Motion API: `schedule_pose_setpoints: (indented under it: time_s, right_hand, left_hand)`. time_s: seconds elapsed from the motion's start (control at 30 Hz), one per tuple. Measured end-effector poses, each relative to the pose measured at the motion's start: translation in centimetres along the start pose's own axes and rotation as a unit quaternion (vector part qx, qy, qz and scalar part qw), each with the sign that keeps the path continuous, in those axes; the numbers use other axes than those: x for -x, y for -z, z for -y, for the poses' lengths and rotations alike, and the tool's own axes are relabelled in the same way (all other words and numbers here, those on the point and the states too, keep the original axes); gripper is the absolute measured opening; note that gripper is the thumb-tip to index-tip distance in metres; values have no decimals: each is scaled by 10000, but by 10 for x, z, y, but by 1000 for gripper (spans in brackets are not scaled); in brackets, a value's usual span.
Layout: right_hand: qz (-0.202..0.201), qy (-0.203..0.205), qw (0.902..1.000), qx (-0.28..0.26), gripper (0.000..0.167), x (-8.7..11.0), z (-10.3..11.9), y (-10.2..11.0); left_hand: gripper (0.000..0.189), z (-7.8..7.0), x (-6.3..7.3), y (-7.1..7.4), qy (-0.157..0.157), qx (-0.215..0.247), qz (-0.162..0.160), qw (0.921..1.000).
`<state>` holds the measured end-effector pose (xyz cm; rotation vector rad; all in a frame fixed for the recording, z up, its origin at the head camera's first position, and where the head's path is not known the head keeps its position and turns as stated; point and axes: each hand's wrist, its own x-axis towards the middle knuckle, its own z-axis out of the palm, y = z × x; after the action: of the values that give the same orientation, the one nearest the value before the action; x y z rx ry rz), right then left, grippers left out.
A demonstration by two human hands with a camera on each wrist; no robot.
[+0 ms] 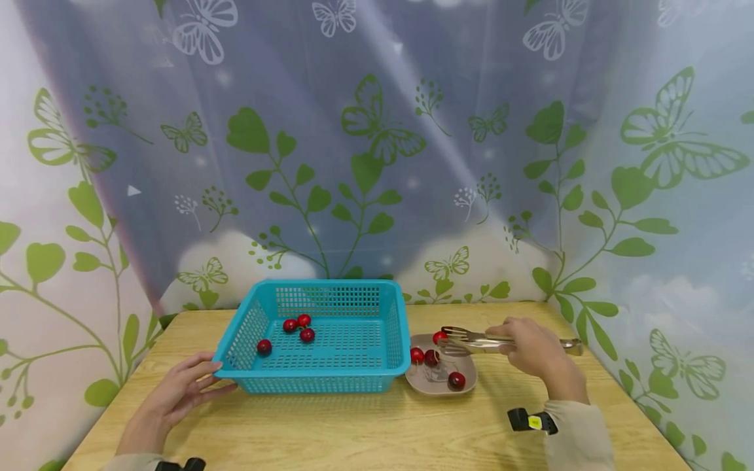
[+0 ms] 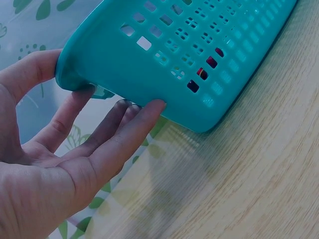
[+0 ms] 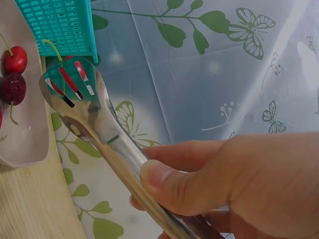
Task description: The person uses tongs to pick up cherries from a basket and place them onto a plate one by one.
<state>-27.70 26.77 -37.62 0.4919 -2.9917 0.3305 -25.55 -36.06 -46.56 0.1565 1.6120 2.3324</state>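
Right fingers (image 3: 187,152) clamped on tongs (image 3: 122,134) aimed toward the desk (image 1: 330,432) left edge, cherry (image 1: 439,337) by the tips; left fingers (image 2: 137,132) holding basket (image 1: 306,373).

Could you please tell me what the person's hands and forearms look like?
The left hand and right hand are ungloved. The left sleeve and right sleeve are beige. The right wrist's black device carries a yellow label; the left wrist's black device is partly out of frame.
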Motion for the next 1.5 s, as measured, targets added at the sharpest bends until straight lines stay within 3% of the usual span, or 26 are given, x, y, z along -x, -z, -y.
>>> schedule_pose_setpoints:
  time_s: [0.37, 0.63, 0.87, 1.07, 1.27, 1.5]
  right_hand:
    - [-70, 21, 9999, 103, 35, 6, -5, 1]
    - [13, -28, 10000, -10, 36, 7, -7, -2]
    - [91, -69, 9999, -33, 35, 7, -10, -8]
    - [95, -130, 9998, 105, 35, 6, -9, -15]
    - [15, -90, 9997, 241, 33, 2, -8, -22]
    - [91, -260, 9994, 216, 34, 2, -8, -23]
  left_hand:
    - [34, 2, 1, 2, -29, 36, 25, 10000]
    - [30, 1, -1, 2, 39, -67, -239, 9997]
    - [32, 1, -1, 2, -77, -11, 40, 10000]
    - [30, 0, -1, 2, 40, -19, -164, 9999]
    - [33, 1, 0, 4, -38, 87, 60, 9999]
    - [32, 1, -1, 3, -79, -5, 43, 10000]
